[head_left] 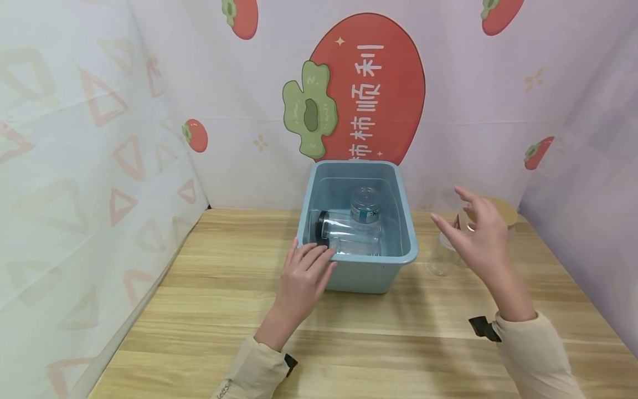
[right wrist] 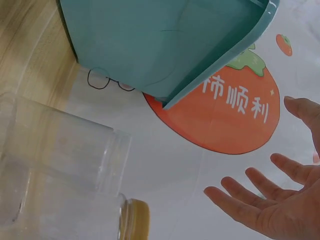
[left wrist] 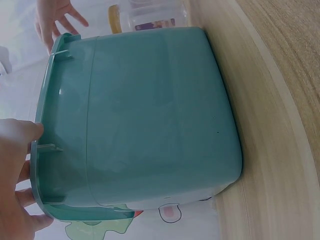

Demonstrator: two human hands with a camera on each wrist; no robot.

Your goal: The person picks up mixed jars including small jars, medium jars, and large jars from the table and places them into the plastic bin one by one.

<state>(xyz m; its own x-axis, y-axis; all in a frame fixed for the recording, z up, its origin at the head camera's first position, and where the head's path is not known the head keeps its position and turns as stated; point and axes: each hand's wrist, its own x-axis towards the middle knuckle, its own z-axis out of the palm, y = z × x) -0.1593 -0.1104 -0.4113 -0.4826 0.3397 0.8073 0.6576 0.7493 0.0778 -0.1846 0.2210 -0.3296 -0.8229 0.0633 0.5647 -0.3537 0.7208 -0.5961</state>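
A light blue plastic bin (head_left: 407, 221) stands on the table. My left hand (head_left: 304, 271) holds its near rim at the left corner, fingers over the edge and thumb on the outer side. Inside the bin, a clear jar with a blue label (head_left: 365, 213) sits toward the back, and a clear jar with a black lid (head_left: 344, 224) lies on its side. Another clear jar (head_left: 356, 247) lies in front of it. My right hand (head_left: 480, 238) hovers right of the bin, fingers spread and holding nothing. Close by it stand a lidless clear jar (right wrist: 65, 140) and a jar with a yellow lid (right wrist: 135, 220).
The wooden table (head_left: 229, 288) extends in front and to both sides. A printed cloth (head_left: 239, 166) with persimmon pictures hangs behind the bin, and further cloth (head_left: 75, 138) encloses the left side. Both jars on the table stand between the bin and the right-hand cloth.
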